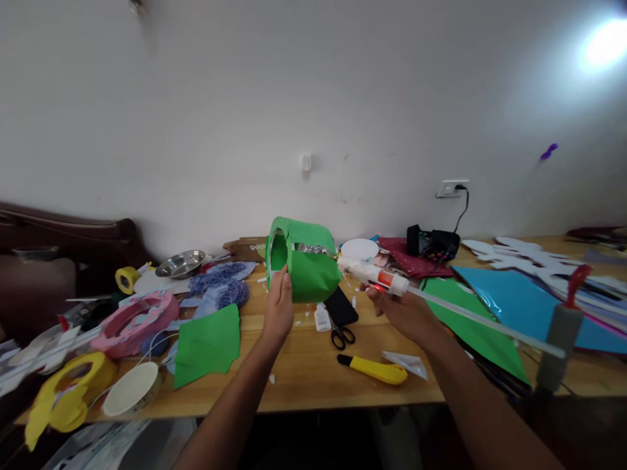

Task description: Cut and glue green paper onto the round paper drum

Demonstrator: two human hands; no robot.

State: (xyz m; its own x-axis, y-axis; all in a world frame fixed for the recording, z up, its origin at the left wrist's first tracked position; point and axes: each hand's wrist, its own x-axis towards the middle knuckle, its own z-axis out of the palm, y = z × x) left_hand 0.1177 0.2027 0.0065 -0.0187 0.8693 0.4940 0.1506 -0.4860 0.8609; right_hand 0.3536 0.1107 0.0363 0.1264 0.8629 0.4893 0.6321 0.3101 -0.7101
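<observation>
Green cylinder (313,277): the left-hand fingers (286,286) grip its lower open rim.

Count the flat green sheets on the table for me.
2: the left green sheet, left of the left hand; the right green sheet, beside the blue sheet, partly behind the glue stick. Others may be hidden.

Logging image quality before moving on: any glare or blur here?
Head view: a bright light washes out part of the wall at upper right; same head view: the blue sheet shows shiny highlights, the white bottle is too soft to read, and the green cylinder looks fairly clear-edged.
</observation>
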